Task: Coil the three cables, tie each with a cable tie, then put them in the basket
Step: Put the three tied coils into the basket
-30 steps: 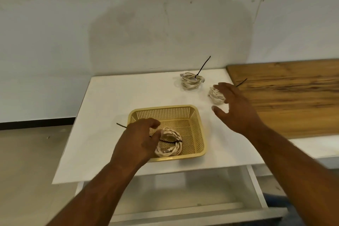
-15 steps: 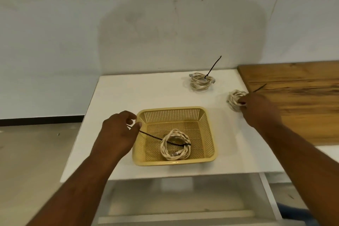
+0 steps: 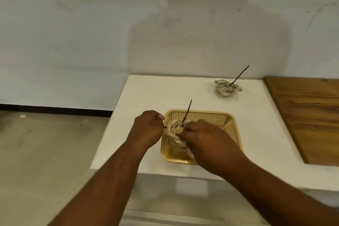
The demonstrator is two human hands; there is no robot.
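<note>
A white table [image 3: 139,97] stands against a pale wall that carries the person's shadow, with bare grey floor [image 3: 45,152] to the left. Both forearms reach up from the lower edge and meet at a yellow perforated basket [image 3: 225,115] near the table's front.

The left hand [image 3: 147,128] sits at the basket's left rim, knuckles up and fingers curled in, pinching a short black tie end [image 3: 164,126] that runs toward the basket. Just to its right, the coiled cable [image 3: 173,128], pale and looped, lies inside the basket between the two hands; whether it is one coil or two cannot be told. A black cable tie [image 3: 188,111] rises from it, tilted slightly right.

The right hand [image 3: 207,139] hangs over the basket's middle, back of the hand to the camera, fingers folded down around the coiled cable.

Farther right, near the wall, a third coil [image 3: 226,89] rests on the table well apart from the basket, its tie tail [image 3: 240,74] pointing up. A wooden board [image 3: 308,112] covers the right side.
</note>
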